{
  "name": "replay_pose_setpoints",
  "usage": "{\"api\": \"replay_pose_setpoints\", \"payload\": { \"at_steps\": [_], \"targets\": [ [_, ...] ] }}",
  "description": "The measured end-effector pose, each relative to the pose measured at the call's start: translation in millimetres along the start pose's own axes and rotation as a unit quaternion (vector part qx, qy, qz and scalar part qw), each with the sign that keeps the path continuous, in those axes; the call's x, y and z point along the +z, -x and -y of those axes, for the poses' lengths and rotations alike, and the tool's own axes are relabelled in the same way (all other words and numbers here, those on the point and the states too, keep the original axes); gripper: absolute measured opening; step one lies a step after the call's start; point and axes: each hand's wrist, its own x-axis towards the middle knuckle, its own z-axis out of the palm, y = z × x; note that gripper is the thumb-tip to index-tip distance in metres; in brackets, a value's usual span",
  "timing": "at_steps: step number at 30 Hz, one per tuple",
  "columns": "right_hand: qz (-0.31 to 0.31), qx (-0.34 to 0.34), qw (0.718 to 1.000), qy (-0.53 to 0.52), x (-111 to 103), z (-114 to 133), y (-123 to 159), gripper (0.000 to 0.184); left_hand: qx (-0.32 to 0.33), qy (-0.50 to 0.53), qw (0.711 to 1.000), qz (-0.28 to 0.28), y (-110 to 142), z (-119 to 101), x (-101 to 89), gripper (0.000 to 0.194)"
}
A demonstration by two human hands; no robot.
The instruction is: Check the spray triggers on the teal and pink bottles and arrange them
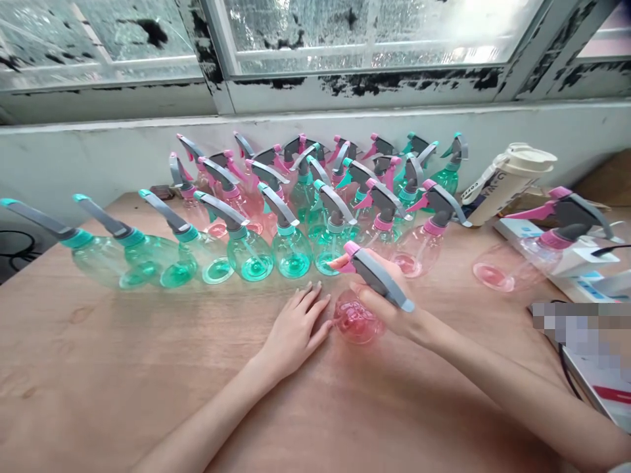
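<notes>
A clear pink spray bottle [359, 320] with a grey and pink trigger head stands on the table, and my right hand [387, 295] is wrapped round its neck. Just left of that bottle my left hand [298, 328] lies flat on the wood, fingers spread, holding nothing. Its fingertips point at a front row of green spray bottles, the nearest being one green bottle [292, 255]. Beyond my right hand stands another pink spray bottle [419, 248]. My fingers partly hide the neck of the held bottle.
Several more pink and green bottles crowd behind the front row, against the wall. At right are a lone pink spray bottle [517, 263], a cream tumbler [510, 180], a white power strip [576, 263] and cables. Windows rise behind the wooden table [148, 368].
</notes>
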Motion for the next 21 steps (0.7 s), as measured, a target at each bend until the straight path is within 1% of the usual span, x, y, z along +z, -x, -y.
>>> {"api": "replay_pose_setpoints", "payload": {
  "at_steps": [4, 8, 11, 15, 21],
  "targets": [
    [0.015, -0.009, 1.000, -0.008, -0.7, -2.6, -4.5, 0.031, 0.002, -0.004, 1.000, 0.004, -0.4, 0.5, -0.4, 0.042],
    [0.033, -0.031, 0.999, -0.012, -3.5, -5.9, -6.1, 0.033, 0.000, -0.003, 1.000, 0.005, -0.8, 1.3, -0.3, 0.042],
    [0.029, -0.040, 0.999, -0.016, -4.0, -6.8, -6.5, 0.027, -0.002, -0.003, 1.000, 0.005, -1.4, 1.3, 0.2, 0.041],
    [0.015, -0.029, 0.999, -0.014, -2.9, -6.6, -5.3, 0.014, 0.004, -0.001, 1.000, 0.005, -2.0, 0.9, 0.9, 0.040],
    [0.006, -0.013, 0.999, -0.028, -1.4, -6.4, -4.1, 0.010, 0.001, -0.006, 1.000, 0.010, -2.1, -0.4, 0.7, 0.041]
  ]
}}
